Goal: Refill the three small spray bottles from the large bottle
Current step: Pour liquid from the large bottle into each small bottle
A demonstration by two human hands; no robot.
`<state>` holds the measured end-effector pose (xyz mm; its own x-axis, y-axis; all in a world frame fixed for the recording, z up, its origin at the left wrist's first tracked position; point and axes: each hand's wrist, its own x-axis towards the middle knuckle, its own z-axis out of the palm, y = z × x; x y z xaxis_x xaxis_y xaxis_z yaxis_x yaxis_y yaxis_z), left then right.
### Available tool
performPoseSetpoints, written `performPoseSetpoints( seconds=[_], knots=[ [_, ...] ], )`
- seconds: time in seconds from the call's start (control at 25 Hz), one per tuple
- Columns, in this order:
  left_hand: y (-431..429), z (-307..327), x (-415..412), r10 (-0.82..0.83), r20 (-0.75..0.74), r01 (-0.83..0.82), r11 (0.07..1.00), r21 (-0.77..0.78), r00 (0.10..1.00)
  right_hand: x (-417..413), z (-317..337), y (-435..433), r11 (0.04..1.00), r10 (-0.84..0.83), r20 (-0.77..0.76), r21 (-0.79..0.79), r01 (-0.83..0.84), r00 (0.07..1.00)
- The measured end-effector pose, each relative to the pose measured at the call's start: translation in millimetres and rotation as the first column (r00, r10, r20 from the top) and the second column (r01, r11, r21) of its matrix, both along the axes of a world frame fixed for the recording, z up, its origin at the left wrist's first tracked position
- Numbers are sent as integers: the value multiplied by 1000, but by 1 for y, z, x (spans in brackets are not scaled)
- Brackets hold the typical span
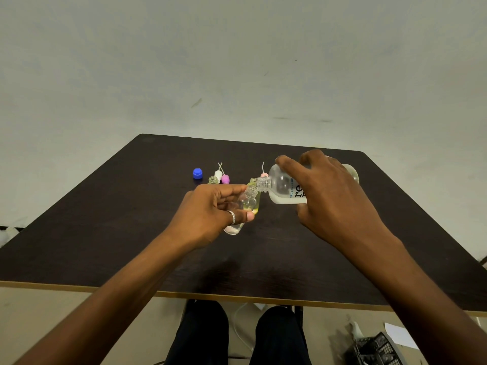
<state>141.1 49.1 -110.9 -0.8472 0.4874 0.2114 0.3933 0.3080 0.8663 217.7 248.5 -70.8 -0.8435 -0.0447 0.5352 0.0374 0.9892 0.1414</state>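
Gripping the large bottle [283,185] nearly level, neck pointing left, your right hand [334,196] holds its mouth at the tilted small spray bottle [249,202], which your left hand [208,214] pinches.

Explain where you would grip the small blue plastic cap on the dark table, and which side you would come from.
I'd pinch the small blue plastic cap across its side walls, coming down from above or from its left. It sits low on the dark table, so only its sides offer purchase, and the small clear open bottle and white spray head stand close on its right.
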Motion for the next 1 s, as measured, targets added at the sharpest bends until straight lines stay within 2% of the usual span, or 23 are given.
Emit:
performPoseSetpoints(
  seconds=[1.0],
  knots=[
    [0,-1,0,4,9,-4,1000,-2,1000,-1,-2,0,1000,17,2,-11,-17,1000]
  ],
)
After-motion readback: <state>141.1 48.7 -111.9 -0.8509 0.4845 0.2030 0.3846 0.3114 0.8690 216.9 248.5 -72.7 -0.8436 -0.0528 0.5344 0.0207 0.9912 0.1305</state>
